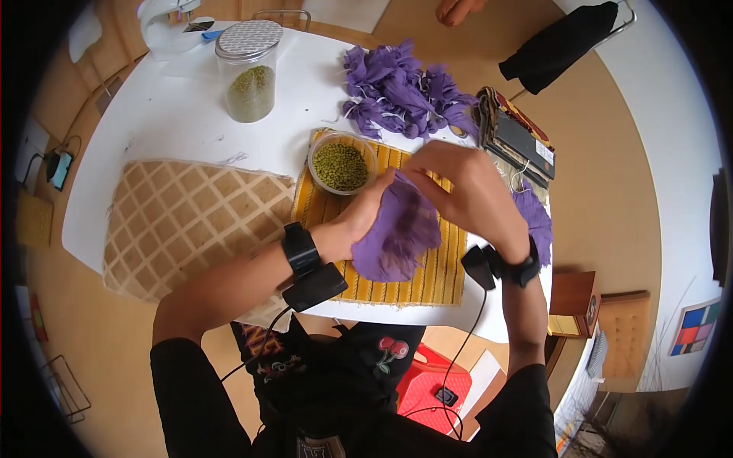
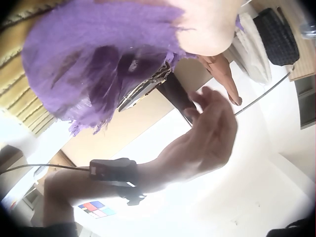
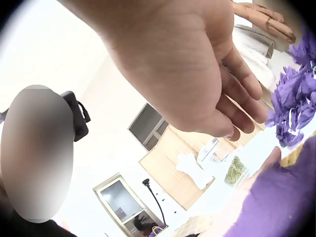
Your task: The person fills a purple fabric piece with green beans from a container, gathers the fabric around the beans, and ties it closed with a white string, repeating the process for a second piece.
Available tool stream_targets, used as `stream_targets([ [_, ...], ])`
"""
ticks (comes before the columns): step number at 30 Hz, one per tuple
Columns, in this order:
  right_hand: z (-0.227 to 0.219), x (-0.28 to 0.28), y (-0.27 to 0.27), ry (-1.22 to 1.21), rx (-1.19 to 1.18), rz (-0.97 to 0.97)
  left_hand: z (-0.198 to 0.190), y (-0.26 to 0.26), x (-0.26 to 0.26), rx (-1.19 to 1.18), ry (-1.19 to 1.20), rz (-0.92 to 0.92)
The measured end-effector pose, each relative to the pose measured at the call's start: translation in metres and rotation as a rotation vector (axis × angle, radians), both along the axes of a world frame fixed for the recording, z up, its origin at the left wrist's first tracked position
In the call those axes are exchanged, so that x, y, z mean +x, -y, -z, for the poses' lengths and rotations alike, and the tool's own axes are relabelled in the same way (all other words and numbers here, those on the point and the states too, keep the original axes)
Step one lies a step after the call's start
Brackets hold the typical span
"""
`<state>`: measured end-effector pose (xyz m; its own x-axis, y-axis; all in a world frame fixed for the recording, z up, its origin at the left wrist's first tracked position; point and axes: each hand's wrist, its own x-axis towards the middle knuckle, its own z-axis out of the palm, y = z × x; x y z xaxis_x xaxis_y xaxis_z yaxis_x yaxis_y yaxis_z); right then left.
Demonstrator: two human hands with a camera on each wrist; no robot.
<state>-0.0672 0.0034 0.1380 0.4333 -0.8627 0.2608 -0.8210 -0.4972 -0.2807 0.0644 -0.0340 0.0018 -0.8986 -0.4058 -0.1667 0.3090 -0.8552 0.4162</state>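
My left hand holds a piece of thin purple cloth, its gathered end between the fingers and its loose part hanging over a yellow striped mat. To its right, my right hand is raised close to the cloth's gathered top. In the left wrist view the right hand has loosely bent fingers, with nothing visible between them. Just beyond the left hand sits a clear round bowl of small green beans.
A lidded clear jar, part full of green beans, stands farther back. Purple cloth bundles with white threads lie piled at the far side. Books and another purple cloth are at right, a checked brown cloth at left.
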Motion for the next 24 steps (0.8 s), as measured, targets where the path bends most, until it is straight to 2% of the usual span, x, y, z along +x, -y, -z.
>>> stream_targets([
  [2, 0.006, 0.014, 0.028, 0.044, 0.029, -0.037, 0.007, 0.001, -0.002, -0.017, -0.029, 0.011],
  [4, 0.024, 0.026, 0.056, 0.093, 0.218, -0.185, 0.022, 0.005, -0.005, 0.022, -0.125, 0.106],
  [5, 0.032, 0.030, 0.065, 0.094, 0.215, -0.187, 0.018, 0.004, -0.003, 0.020, -0.123, 0.104],
  [7, 0.044, 0.038, 0.079, -0.027, 0.351, -0.250, 0.006, -0.002, -0.002, 0.029, -0.046, -0.010],
  [8, 0.043, 0.043, 0.083, -0.068, 0.415, -0.215, 0.006, -0.002, -0.003, 0.031, -0.050, -0.021],
  [10, 0.037, 0.048, 0.087, -0.137, 0.424, -0.235, 0.006, -0.002, -0.003, -0.027, 0.013, -0.063],
  [12, 0.039, 0.050, 0.090, -0.205, 0.434, -0.242, 0.008, -0.001, -0.002, 0.022, -0.010, -0.037],
  [16, 0.051, 0.043, 0.097, -0.157, 0.418, -0.181, 0.014, 0.001, -0.004, 0.119, -0.078, 0.049],
  [19, 0.053, 0.042, 0.100, -0.144, 0.455, -0.161, 0.005, -0.002, -0.004, 0.077, 0.030, -0.024],
  [24, 0.052, 0.041, 0.103, -0.134, 0.423, -0.187, 0.010, 0.001, -0.002, 0.074, -0.027, 0.048],
])
